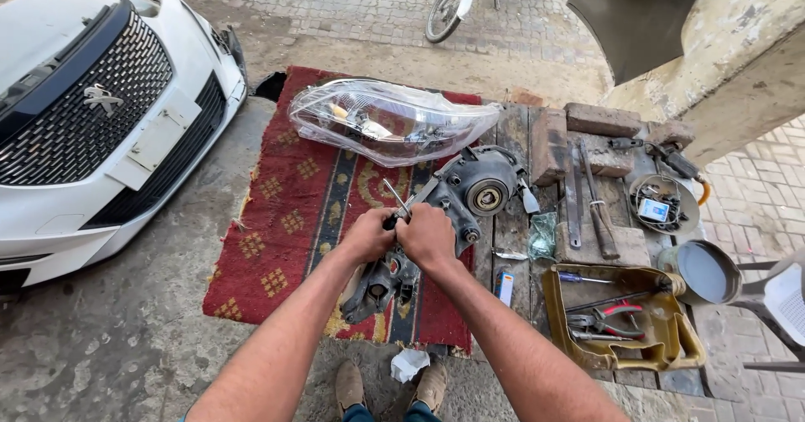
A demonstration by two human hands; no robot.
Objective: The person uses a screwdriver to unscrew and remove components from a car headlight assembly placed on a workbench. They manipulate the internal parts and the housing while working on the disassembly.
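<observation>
Right, both hands, left hand and right hand, clamp a screwdriver over the dark headlamp housing on the red rug; a slip could gouge it.

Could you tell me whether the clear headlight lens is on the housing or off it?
Off: the clear lens lies alone on the red rug, above the housing.

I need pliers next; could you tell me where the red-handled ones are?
The red-handled pliers lie in the yellow tray at lower right, beside the wooden board.
</observation>
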